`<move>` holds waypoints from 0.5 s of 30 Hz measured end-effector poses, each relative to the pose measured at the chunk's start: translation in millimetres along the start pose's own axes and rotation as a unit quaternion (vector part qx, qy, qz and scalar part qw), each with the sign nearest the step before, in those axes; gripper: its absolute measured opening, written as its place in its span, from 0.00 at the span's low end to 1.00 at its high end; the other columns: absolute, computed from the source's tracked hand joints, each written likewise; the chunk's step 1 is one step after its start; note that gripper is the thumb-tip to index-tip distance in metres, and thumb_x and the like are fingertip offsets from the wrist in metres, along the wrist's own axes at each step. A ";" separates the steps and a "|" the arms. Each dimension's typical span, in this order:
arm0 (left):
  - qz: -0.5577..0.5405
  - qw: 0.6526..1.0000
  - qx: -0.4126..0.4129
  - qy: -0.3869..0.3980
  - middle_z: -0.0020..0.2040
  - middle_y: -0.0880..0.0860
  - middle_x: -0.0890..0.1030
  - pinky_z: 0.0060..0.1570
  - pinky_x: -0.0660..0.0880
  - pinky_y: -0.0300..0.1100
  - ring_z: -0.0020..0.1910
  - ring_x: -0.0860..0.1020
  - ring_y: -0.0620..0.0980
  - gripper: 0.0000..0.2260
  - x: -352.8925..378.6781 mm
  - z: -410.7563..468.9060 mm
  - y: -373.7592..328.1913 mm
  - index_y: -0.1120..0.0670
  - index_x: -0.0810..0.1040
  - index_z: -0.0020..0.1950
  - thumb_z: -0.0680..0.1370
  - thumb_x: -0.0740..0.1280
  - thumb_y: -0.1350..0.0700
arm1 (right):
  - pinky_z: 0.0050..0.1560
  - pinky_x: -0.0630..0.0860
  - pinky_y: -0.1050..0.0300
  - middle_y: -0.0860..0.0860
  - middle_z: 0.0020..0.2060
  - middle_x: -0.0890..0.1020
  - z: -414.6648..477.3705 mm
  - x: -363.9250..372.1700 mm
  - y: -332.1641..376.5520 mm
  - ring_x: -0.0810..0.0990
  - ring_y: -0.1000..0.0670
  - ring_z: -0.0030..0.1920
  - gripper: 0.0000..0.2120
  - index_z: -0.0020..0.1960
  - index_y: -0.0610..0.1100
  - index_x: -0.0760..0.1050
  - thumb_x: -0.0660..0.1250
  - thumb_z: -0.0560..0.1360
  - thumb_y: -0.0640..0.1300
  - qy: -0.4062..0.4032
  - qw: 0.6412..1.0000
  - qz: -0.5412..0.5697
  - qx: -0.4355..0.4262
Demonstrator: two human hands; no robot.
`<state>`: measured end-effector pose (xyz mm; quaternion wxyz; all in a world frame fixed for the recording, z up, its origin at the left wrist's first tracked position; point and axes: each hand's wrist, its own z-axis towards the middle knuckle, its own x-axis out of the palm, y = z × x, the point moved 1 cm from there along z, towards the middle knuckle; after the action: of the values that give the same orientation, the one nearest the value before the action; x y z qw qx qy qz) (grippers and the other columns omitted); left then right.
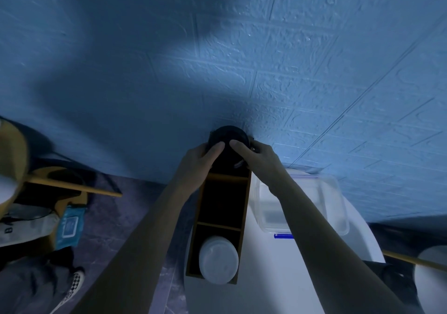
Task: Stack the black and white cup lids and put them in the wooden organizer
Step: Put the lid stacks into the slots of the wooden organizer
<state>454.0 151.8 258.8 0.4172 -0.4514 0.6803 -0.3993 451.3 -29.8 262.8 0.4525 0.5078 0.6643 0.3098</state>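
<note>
A long wooden organizer [244, 207] with three compartments lies on the round white table [278, 284], running away from me. A stack of black cup lids [228, 133] sits at its far compartment, close to the blue wall. My left hand [198, 161] grips the stack from the left and my right hand [256, 159] grips it from the right, thumbs on the near side. The near compartment holds a stack of white lids [219, 263]. The middle compartment looks dark and I see nothing in it.
A clear plastic container [336, 207] with a blue clip stands right of the organizer. To the left are a wooden shelf [72, 185], a blue wipes pack [70, 226] and a person's checkered shoe [72, 287]. A blue textured wall [242, 47] rises close behind.
</note>
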 end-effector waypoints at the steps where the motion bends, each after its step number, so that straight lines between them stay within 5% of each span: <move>1: 0.008 1.000 0.002 -0.003 0.54 0.46 0.85 0.64 0.76 0.57 0.56 0.82 0.45 0.19 0.4 0.4 1.3 0.41 0.81 0.52 0.74 0.63 0.29 | 0.58 0.81 0.48 0.57 0.42 0.87 -0.4 -1.4 -0.6 0.85 0.53 0.49 0.22 0.49 0.57 0.83 0.69 0.67 0.72 0.001 1.000 -0.009 0.002; 5: 0.029 0.999 0.008 -0.038 0.51 0.49 0.85 0.60 0.78 0.58 0.53 0.83 0.47 0.25 4.1 0.7 9.3 0.45 0.83 0.52 0.71 0.64 0.27 | 0.59 0.81 0.46 0.55 0.39 0.87 0.8 -4.3 -6.2 0.85 0.53 0.46 0.17 0.44 0.56 0.83 0.70 0.70 0.69 0.005 1.000 -0.023 0.000; 12: 0.150 0.983 0.038 -0.099 0.48 0.45 0.84 0.46 0.75 0.38 0.49 0.81 0.43 0.19 10.7 5.0 8.1 0.49 0.83 0.59 0.79 0.66 0.36 | 0.59 0.80 0.43 0.57 0.42 0.86 6.9 -6.2 -15.1 0.86 0.51 0.49 0.19 0.47 0.60 0.79 0.69 0.65 0.73 -0.020 0.999 -0.029 -0.007; 15: 0.173 0.977 0.036 -0.122 0.53 0.46 0.84 0.51 0.76 0.42 0.52 0.80 0.45 0.21 11.2 7.6 14.2 0.50 0.82 0.60 0.79 0.65 0.36 | 0.59 0.79 0.45 0.61 0.40 0.84 7.5 -3.7 -14.6 0.83 0.53 0.50 0.16 0.49 0.62 0.77 0.68 0.70 0.71 -0.037 0.996 -0.073 -0.019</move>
<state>454.3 143.8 240.9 0.5757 -0.3568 0.6772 -0.2876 452.7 -38.0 248.1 0.5077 0.4607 0.6762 0.2697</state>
